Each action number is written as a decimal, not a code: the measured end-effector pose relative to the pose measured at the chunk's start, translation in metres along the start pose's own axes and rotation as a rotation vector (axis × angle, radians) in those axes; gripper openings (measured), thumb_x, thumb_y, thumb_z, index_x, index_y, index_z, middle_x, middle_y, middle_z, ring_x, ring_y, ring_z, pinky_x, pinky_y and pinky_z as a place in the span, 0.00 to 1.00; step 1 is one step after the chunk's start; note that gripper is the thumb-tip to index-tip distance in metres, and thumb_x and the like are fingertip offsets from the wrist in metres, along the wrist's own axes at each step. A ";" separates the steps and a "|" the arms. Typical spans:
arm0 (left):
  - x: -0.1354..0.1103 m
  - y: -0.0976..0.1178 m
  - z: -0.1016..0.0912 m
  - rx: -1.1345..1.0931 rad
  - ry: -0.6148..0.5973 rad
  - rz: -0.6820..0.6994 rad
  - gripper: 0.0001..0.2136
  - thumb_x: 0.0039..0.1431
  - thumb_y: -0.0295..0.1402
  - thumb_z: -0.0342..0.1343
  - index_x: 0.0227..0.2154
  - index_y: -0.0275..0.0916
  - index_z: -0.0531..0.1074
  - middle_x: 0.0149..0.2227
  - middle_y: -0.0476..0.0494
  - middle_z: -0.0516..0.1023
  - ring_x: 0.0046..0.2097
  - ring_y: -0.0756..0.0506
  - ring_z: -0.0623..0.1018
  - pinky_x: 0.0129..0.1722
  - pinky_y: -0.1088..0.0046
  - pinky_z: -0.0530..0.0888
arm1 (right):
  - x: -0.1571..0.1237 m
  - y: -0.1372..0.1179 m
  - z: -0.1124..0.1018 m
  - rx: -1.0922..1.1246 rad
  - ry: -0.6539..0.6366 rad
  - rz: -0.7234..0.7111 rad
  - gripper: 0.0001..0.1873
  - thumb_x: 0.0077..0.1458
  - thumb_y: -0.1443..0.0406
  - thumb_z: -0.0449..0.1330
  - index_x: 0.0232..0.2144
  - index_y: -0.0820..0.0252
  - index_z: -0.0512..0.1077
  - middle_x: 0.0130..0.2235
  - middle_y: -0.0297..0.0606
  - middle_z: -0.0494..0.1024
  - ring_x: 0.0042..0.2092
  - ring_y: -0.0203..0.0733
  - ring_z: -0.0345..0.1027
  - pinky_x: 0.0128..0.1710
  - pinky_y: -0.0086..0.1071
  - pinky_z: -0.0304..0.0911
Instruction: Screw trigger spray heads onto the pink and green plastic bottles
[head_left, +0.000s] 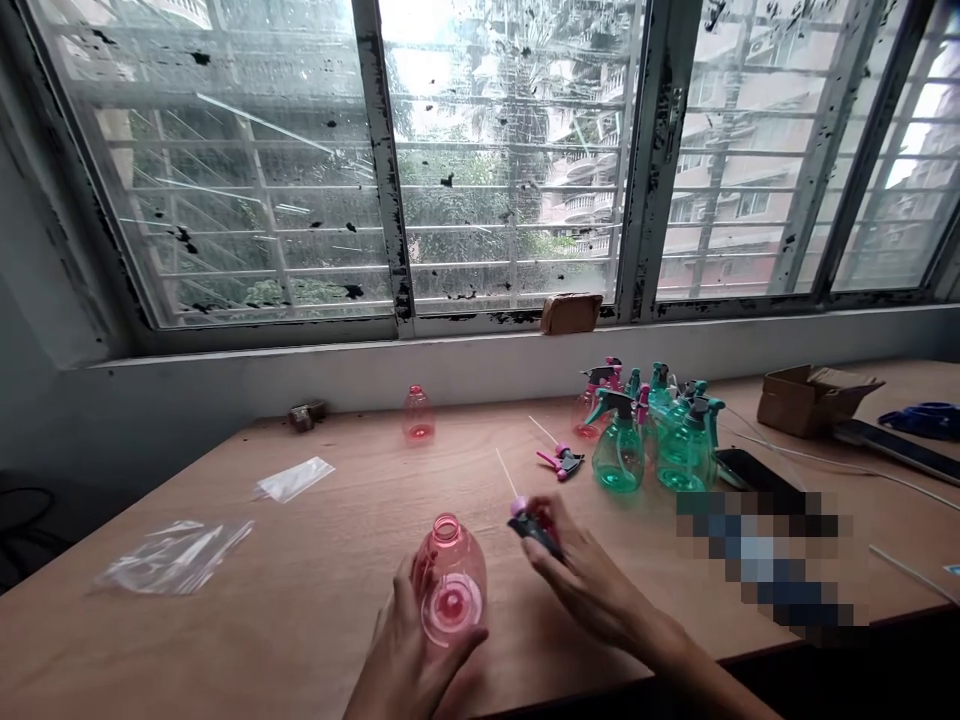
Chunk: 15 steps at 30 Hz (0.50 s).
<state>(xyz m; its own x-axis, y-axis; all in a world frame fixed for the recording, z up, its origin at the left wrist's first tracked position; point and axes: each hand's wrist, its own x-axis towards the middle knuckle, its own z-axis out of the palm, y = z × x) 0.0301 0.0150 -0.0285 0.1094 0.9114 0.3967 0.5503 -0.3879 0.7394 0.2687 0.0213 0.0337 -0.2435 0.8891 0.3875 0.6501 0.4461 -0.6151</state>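
My left hand (409, 655) is wrapped round a clear pink plastic bottle (450, 575) with an open neck, held tilted just above the wooden table (315, 590). My right hand (581, 580) pinches a pink and black trigger sprayer head (531, 525), whose thin white dip tube points up and to the left. The sprayer head is just right of the bottle's neck, apart from it.
A second pink bottle (418, 415) stands near the wall. A loose sprayer head (561, 460) lies mid-table beside several finished green and pink spray bottles (652, 440). Plastic bags (176, 555) lie at left. A cardboard box (810, 398), a phone (750, 470) and cables are at right.
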 end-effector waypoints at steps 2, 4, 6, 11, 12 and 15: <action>0.007 0.003 0.006 -0.082 -0.018 -0.007 0.38 0.52 0.42 0.63 0.60 0.45 0.48 0.62 0.28 0.66 0.61 0.31 0.70 0.61 0.46 0.64 | -0.022 0.005 0.003 0.325 0.219 0.056 0.10 0.66 0.60 0.44 0.47 0.50 0.60 0.41 0.37 0.77 0.37 0.44 0.70 0.37 0.36 0.64; 0.013 0.008 0.007 -0.106 -0.021 -0.032 0.37 0.49 0.41 0.66 0.58 0.44 0.50 0.60 0.30 0.68 0.60 0.31 0.71 0.60 0.46 0.66 | -0.039 0.015 0.007 0.493 0.377 0.089 0.09 0.66 0.57 0.47 0.46 0.49 0.61 0.40 0.36 0.77 0.34 0.44 0.68 0.37 0.38 0.64; 0.015 0.014 0.004 -0.083 -0.005 -0.021 0.37 0.49 0.42 0.67 0.57 0.45 0.53 0.57 0.34 0.68 0.59 0.31 0.71 0.59 0.46 0.66 | -0.047 0.026 0.009 0.599 0.480 0.097 0.13 0.64 0.55 0.52 0.49 0.48 0.62 0.39 0.35 0.78 0.33 0.44 0.68 0.38 0.38 0.64; 0.012 0.025 -0.006 -0.021 0.022 0.004 0.36 0.51 0.45 0.66 0.60 0.51 0.56 0.58 0.39 0.63 0.61 0.32 0.68 0.60 0.48 0.67 | -0.047 0.041 0.004 0.868 0.458 0.177 0.18 0.58 0.57 0.65 0.48 0.50 0.67 0.37 0.34 0.82 0.34 0.42 0.73 0.41 0.37 0.68; 0.011 0.025 -0.007 -0.025 0.043 -0.019 0.37 0.51 0.45 0.67 0.61 0.51 0.56 0.58 0.39 0.63 0.60 0.32 0.68 0.59 0.49 0.68 | -0.047 0.041 0.003 0.940 0.465 0.192 0.15 0.59 0.57 0.64 0.47 0.51 0.68 0.37 0.34 0.82 0.33 0.41 0.73 0.41 0.37 0.69; 0.010 0.022 -0.007 -0.108 0.130 -0.114 0.39 0.47 0.46 0.68 0.59 0.46 0.56 0.58 0.37 0.67 0.55 0.33 0.72 0.57 0.49 0.69 | -0.047 0.041 0.001 1.112 0.461 0.242 0.13 0.60 0.57 0.63 0.45 0.54 0.71 0.35 0.35 0.84 0.33 0.42 0.75 0.38 0.37 0.73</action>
<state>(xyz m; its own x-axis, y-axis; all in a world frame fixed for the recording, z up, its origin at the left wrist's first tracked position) 0.0372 0.0144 -0.0042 -0.0600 0.9277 0.3685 0.4600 -0.3020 0.8350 0.3060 -0.0023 -0.0111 0.2221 0.9425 0.2497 -0.3792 0.3194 -0.8684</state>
